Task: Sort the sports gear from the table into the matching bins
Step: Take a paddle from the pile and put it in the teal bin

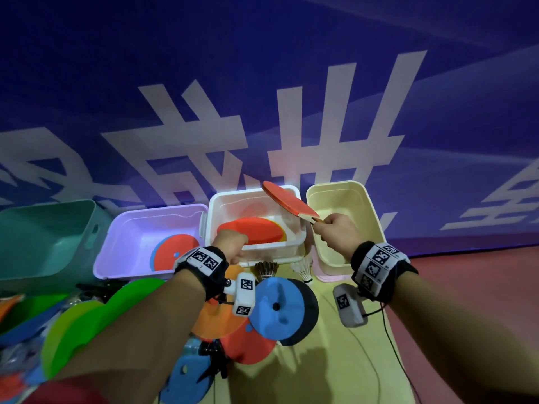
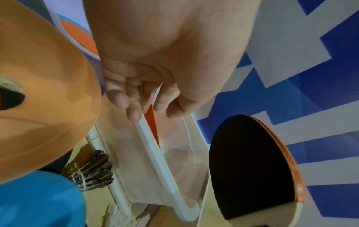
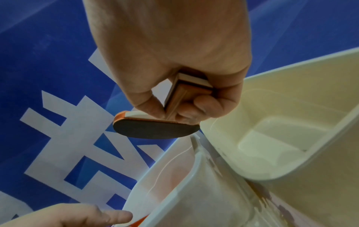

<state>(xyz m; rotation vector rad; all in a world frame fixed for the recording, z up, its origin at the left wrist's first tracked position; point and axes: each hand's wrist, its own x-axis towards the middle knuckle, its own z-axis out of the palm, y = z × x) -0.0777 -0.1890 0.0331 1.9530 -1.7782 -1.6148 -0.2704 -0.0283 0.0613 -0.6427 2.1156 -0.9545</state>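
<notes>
Above the row of bins at the far side of the counter (image 1: 344, 330), the right hand (image 1: 339, 233) has its grip wrapped round the handle of a table tennis paddle (image 1: 288, 203), whose red blade hangs tilted over the far right corner of the white bin (image 1: 293, 249), clear of its rim. The left hand (image 1: 232, 243) has its fingers (image 2: 134, 107) curled over the near rim of that same bin, pinching it as if to steady it. Red and yellow discs (image 1: 253, 230) already lie in the white bin; the cream bin (image 1: 373, 211) just beside it on the right looks bare inside, and the lilac bin (image 1: 116, 246) to the left holds a red disc on a blue one. The step in hand seems to be delivering the paddle, though whether it is meant for the white bin or the cream one cannot be told from here. The next move would call for lowering the blade flat inside the chosen walls before letting the handle go. The two bins' rims almost touch, so the blade edge could catch there; the cream bin offers the freer drop. Loose foam discs (image 1: 277, 307) and two shuttlecocks (image 1: 303, 268) crowd the counter just before the bins, leaving little room below the wrists.
</notes>
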